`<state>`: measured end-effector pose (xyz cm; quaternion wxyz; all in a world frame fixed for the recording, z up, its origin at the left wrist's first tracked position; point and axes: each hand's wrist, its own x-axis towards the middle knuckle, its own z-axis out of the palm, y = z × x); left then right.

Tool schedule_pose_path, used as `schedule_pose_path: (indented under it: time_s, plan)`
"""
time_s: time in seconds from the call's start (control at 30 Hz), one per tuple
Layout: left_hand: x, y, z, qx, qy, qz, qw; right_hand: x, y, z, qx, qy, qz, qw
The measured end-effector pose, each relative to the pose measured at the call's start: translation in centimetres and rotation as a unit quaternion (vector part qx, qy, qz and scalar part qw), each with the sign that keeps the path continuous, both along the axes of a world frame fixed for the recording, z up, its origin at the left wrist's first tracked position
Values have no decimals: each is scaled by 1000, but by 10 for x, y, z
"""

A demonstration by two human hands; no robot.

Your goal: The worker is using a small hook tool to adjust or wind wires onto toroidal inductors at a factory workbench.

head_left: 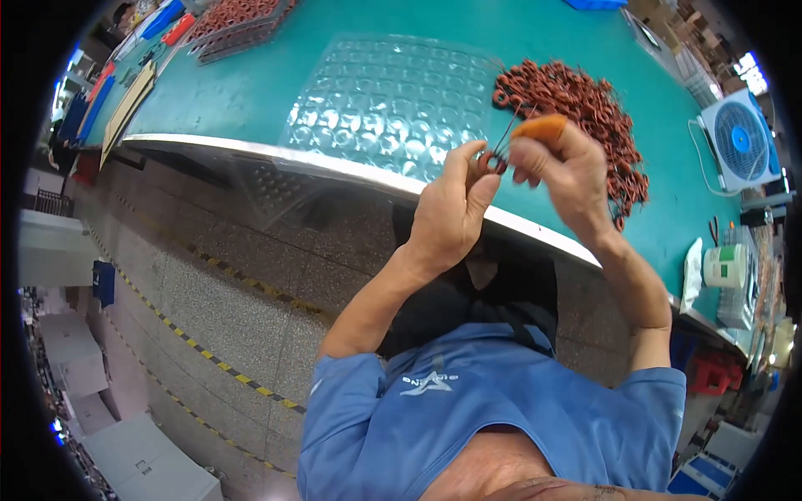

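My left hand [451,209] pinches a small reddish-brown wound ring [489,161] between thumb and fingers, just over the table's near edge. My right hand [568,171] holds an orange-handled tool [539,128] whose thin metal tips reach down to the ring. Both hands meet in front of a large heap of similar reddish-brown rings [585,117] lying on the green table [242,92]. To the left of the hands lies a clear plastic blister tray [388,100] with rows of round pockets, overhanging the table edge.
A white box fan with a blue grille [739,138] stands at the right. A white-and-green tub [724,265] sits near the right table edge. More trays of rings [238,21] lie at the far left. Grey tiled floor with a yellow-black striped line [209,359] lies below.
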<state>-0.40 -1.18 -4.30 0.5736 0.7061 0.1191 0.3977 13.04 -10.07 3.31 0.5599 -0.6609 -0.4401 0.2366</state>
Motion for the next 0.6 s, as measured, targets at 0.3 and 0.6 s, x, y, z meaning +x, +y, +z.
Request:
schedule_pose_path:
  time_s: [0.3,0.6]
  plan:
    - [7,38,-24,394,164,144,893,63,257,-16,46,-159,53,985]
    - [14,44,-19,376,164,145,900,72,351,-61,-9,-325,80,942]
